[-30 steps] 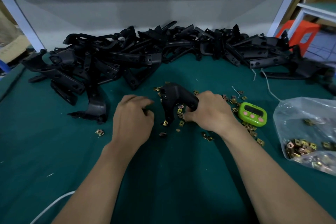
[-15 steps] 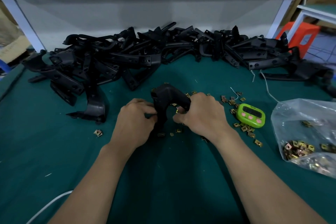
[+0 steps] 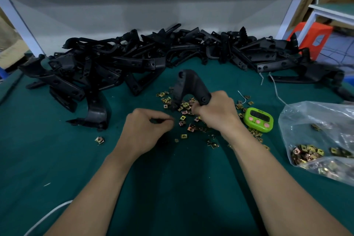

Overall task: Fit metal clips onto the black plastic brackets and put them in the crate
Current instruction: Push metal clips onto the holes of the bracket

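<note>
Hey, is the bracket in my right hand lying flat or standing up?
Standing up: the right hand grips one leg of the bracket, arch on top, the other leg pointing down into the loose clips.

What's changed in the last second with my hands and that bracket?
The left hand has come off the bracket. Its fingers are curled together, and whether they pinch anything is hidden. The right hand still grips one leg and has raised the bracket. The bracket pile, timer and bag have not moved.
</note>
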Demonstrator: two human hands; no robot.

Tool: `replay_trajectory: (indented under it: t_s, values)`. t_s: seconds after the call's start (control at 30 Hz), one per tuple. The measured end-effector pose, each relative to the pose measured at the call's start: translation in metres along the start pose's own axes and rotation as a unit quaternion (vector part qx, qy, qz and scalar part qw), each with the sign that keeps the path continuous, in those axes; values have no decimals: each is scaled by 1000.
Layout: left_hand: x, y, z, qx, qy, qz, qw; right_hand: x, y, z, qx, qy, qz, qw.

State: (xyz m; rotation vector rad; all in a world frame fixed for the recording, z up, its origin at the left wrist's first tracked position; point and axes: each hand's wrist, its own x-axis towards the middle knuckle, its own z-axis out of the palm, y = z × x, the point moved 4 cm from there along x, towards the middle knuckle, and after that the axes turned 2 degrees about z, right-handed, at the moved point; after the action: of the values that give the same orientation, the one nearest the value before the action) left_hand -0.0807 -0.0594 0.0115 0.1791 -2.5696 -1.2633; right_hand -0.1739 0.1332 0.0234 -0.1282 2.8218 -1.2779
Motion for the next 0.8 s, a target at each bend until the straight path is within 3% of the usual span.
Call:
replay_trajectory:
  t_s: [0.07,0.17,0.23,0.37,0.47,0.53,0.63,0.8]
  values:
    - [-3,8,12,6,-58,17,998,2,3,-7,30,-17,17,999]
    - [-6,17,27,113,-87,76,987,1,4,-6,54,-46,10,997]
    - [-6,18,33,115,-104,83,984,1,5,-3,66,-57,10,996]
    - [-7,16,29,71,-65,85,992,2,6,0,80,-63,6,995]
    - [-3,11,18,-67,24,11,997,1,4,0,91,-76,-8,993]
    - [0,4,10,-206,66,-53,975,-2,0,2,97,-97,-24,990]
    - [2,-3,4,-378,30,-129,916,-7,-6,7,78,-135,-45,987]
    - [1,-3,-1,-497,-29,-170,850,-11,-8,13,26,-143,-52,988]
